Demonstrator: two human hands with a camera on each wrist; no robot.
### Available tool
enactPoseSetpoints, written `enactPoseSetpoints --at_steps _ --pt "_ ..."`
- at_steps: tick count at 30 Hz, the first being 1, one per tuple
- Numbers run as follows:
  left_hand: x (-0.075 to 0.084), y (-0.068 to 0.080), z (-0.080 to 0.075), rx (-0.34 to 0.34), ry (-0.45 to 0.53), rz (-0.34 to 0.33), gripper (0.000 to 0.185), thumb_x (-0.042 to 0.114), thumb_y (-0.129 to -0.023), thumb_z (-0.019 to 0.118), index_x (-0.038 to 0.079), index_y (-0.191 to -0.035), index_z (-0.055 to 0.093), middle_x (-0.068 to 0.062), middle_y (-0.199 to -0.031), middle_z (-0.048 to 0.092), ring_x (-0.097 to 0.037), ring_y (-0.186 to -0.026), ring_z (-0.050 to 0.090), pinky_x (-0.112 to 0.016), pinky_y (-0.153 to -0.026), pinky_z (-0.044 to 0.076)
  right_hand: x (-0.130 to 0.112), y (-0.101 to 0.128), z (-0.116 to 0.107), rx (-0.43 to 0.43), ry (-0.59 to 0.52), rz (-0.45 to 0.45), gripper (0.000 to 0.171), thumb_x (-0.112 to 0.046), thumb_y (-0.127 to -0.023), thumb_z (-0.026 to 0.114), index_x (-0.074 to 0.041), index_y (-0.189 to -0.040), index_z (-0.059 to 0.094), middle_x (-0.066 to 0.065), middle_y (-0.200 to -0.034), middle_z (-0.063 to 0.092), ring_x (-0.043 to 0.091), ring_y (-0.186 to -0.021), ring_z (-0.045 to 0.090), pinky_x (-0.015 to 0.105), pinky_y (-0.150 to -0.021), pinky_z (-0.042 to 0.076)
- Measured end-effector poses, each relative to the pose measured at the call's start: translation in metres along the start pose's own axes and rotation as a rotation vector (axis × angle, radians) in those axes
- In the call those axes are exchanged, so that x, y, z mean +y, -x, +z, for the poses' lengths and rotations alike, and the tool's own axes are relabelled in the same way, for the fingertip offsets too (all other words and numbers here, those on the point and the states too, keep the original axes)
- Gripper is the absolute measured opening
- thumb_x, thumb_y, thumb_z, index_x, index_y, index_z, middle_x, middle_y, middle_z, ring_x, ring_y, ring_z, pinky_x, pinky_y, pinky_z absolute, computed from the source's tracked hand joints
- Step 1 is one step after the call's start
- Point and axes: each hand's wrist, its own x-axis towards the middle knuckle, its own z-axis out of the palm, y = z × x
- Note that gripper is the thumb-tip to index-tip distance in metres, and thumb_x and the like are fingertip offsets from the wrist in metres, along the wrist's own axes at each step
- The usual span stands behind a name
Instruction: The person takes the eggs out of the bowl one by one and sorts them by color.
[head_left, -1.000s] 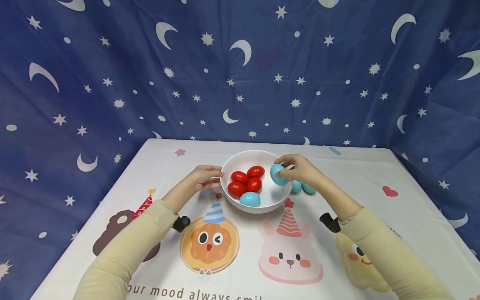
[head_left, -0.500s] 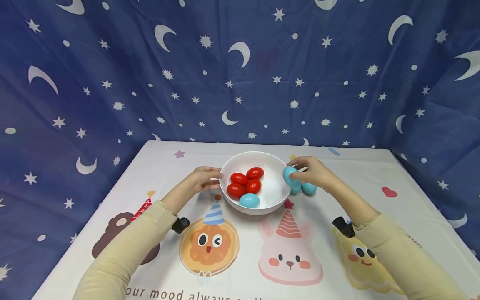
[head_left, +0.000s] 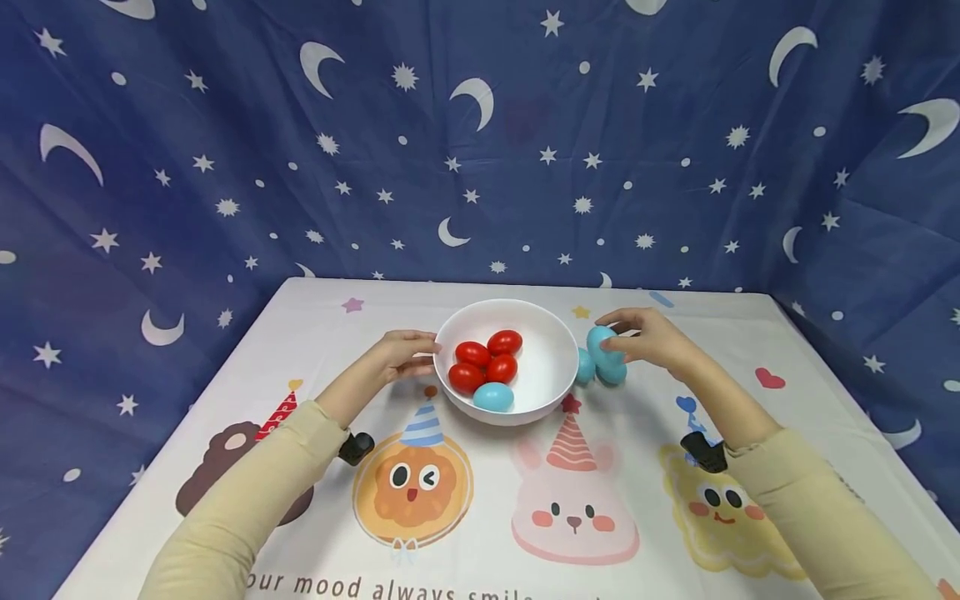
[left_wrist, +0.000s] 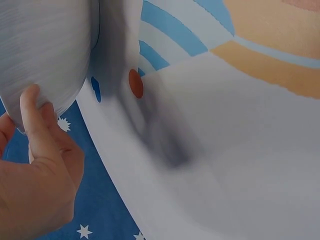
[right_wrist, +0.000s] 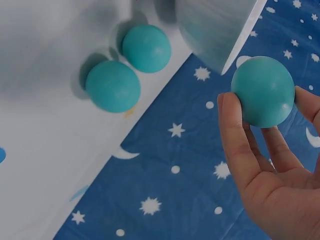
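Right hand: the right hand [head_left: 651, 339] pinches a blue egg [head_left: 602, 345] between thumb and curled fingers [right_wrist: 235, 145], held just outside the bowl's right side and above the tabletop.
Held egg: the wrist view shows the egg [right_wrist: 263, 90] clear of the bowl wall and apart from the cloth below.
Left hand: the left hand [head_left: 401, 354] rests against the left outer wall of the white bowl [head_left: 551, 354]; its thumb [left_wrist: 35, 127] lies straight on the rim, fingers relaxed rather than wrapped round it, though most of them are hidden in the close view.
Bowl: it stands on the tabletop [head_left: 315, 333] near the far middle, between the two hands.
Bowl contents: four red eggs [head_left: 487, 360] clustered at the left, and one blue egg in the bowl [head_left: 492, 397] at the near side, touching the red ones.
Loose eggs: two more blue eggs [right_wrist: 113, 85] lie on the cloth just right of the bowl, close beside each other, beneath the held one.
Backdrop: a dark blue cloth with stars and moons [head_left: 480, 142] hangs behind.
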Motion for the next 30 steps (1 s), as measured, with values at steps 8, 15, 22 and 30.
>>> enactPoseSetpoints --at_steps 8,15,22,30 --pt "0.002 -0.002 -0.002 -0.002 -0.006 0.013 0.048 0.006 -0.09 0.061 0.005 -0.136 0.048 -0.009 -0.114 0.056 -0.008 -0.069 0.064 -0.019 -0.065 0.061 0.012 -0.002 -0.014 0.019 -0.001 0.054 0.049 -0.019 -0.09 0.062 0.003 -0.131 0.049 0.028 -0.128 0.049 0.036 -0.111 0.054 0.039 -0.086 0.059" --pt "-0.002 -0.002 0.001 -0.008 0.002 0.004 0.048 0.005 -0.09 0.06 0.005 -0.136 0.049 -0.008 -0.112 0.056 -0.008 -0.069 0.063 -0.019 -0.065 0.061 0.032 -0.001 -0.022 0.03 0.01 0.096 0.05 -0.017 -0.09 0.06 0.006 -0.132 0.047 0.03 -0.128 0.048 0.035 -0.11 0.055 0.042 -0.089 0.059" --pt "-0.002 0.0 0.001 -0.005 0.014 0.009 0.047 0.006 -0.09 0.061 0.004 -0.135 0.049 -0.006 -0.106 0.058 -0.009 -0.068 0.064 -0.019 -0.064 0.061 0.052 -0.004 -0.03 0.032 -0.022 0.127 0.052 -0.018 -0.091 0.059 0.007 -0.133 0.044 0.03 -0.127 0.05 0.027 -0.105 0.058 0.044 -0.091 0.058" --pt "-0.002 0.001 0.002 -0.012 0.009 0.013 0.046 0.006 -0.09 0.06 0.003 -0.135 0.049 -0.008 -0.113 0.056 -0.009 -0.074 0.062 -0.021 -0.068 0.061 0.074 -0.008 -0.034 0.034 -0.03 0.19 0.056 -0.02 -0.09 0.06 0.008 -0.135 0.042 0.031 -0.129 0.047 0.021 -0.1 0.059 0.036 -0.086 0.06"
